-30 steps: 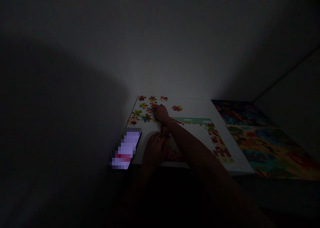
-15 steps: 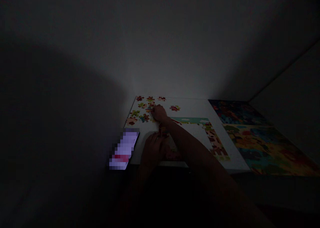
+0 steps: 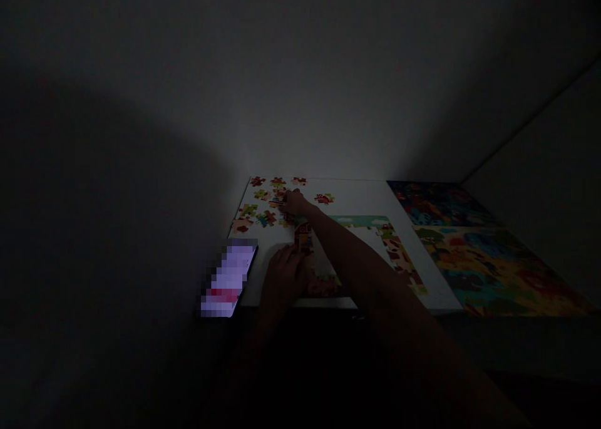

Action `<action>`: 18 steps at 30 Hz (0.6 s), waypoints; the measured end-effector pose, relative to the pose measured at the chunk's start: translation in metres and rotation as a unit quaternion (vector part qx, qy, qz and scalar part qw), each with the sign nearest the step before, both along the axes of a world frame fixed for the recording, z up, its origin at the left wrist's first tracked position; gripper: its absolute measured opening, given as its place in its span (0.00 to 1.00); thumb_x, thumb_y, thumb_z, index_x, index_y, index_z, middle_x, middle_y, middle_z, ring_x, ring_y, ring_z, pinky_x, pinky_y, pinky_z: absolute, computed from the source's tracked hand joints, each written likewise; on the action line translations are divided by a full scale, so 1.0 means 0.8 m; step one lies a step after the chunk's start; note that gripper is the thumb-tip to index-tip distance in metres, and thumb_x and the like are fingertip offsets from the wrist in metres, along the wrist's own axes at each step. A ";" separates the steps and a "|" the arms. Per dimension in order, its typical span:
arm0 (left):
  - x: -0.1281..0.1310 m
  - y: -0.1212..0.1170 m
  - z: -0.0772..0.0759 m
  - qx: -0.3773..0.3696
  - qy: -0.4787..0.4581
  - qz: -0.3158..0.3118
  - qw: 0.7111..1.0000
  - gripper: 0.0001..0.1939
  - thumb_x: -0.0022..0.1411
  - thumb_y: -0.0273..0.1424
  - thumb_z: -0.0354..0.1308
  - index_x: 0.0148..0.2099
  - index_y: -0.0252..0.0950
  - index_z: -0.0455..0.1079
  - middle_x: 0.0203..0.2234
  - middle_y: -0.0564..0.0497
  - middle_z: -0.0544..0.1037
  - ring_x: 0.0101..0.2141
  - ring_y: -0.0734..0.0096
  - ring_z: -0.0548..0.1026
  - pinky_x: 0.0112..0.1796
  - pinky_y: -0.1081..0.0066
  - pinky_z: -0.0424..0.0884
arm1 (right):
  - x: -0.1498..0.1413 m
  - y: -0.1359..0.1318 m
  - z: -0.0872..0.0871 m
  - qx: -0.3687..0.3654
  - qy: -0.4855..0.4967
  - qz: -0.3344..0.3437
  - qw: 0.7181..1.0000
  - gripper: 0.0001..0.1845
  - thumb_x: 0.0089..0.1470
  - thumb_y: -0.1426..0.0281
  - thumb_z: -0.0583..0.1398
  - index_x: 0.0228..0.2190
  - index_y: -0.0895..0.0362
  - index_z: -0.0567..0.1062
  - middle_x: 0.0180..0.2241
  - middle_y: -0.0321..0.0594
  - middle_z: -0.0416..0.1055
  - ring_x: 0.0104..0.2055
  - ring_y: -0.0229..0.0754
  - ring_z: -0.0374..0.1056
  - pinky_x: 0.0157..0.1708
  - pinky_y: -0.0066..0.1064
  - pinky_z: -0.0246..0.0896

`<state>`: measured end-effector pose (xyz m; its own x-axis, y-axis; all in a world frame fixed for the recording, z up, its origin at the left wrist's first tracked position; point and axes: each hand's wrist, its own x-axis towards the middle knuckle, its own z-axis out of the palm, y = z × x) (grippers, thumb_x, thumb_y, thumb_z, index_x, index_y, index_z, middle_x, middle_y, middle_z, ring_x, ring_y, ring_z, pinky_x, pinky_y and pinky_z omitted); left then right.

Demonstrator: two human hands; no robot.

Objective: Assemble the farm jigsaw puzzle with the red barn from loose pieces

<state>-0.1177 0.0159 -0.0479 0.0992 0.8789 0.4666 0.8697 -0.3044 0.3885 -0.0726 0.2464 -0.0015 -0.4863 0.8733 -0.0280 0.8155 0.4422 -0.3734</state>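
Note:
The scene is very dark. A white board (image 3: pixel 361 198) carries a partly joined jigsaw (image 3: pixel 394 247) and several loose pieces (image 3: pixel 263 206) at its far left corner. My right hand (image 3: pixel 295 202) reaches out over the loose pieces, its fingers curled down onto them; whether it grips one is too dim to tell. My left hand (image 3: pixel 284 272) rests flat near the board's front edge, fingers lying on the joined pieces at the left side.
A lit phone screen (image 3: pixel 228 279) lies at the board's front left corner. A colourful picture sheet (image 3: pixel 479 253) lies to the right of the board. A pale wall rises behind. Everything to the left and front is in shadow.
My right hand has moved slightly farther into the loose pieces. The view has shifted a little, so everything sits slightly higher and to the left.

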 end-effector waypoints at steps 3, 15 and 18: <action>0.000 0.001 0.001 -0.003 0.003 -0.005 1.000 0.16 0.69 0.30 0.50 0.55 0.39 0.72 0.55 0.43 0.74 0.56 0.56 0.71 0.58 0.53 0.67 | 0.001 -0.002 0.000 -0.001 0.013 -0.011 1.000 0.21 0.51 0.66 0.66 0.46 0.62 0.72 0.48 0.55 0.74 0.50 0.53 0.71 0.46 0.36 0.66; 0.001 0.003 0.003 -0.017 0.000 0.006 1.000 0.16 0.66 0.27 0.51 0.53 0.38 0.73 0.53 0.44 0.75 0.55 0.58 0.71 0.57 0.55 0.67 | 0.020 -0.021 -0.029 -0.011 0.243 -0.070 0.967 0.14 0.51 0.67 0.63 0.38 0.53 0.65 0.33 0.37 0.74 0.33 0.43 0.70 0.35 0.33 0.63; 0.001 0.003 0.006 -0.031 -0.008 0.005 0.999 0.16 0.65 0.25 0.51 0.53 0.39 0.73 0.53 0.44 0.75 0.55 0.57 0.71 0.57 0.54 0.67 | 0.027 -0.019 -0.032 -0.058 0.324 -0.062 0.942 0.11 0.50 0.68 0.62 0.34 0.52 0.64 0.27 0.31 0.72 0.27 0.39 0.68 0.31 0.30 0.62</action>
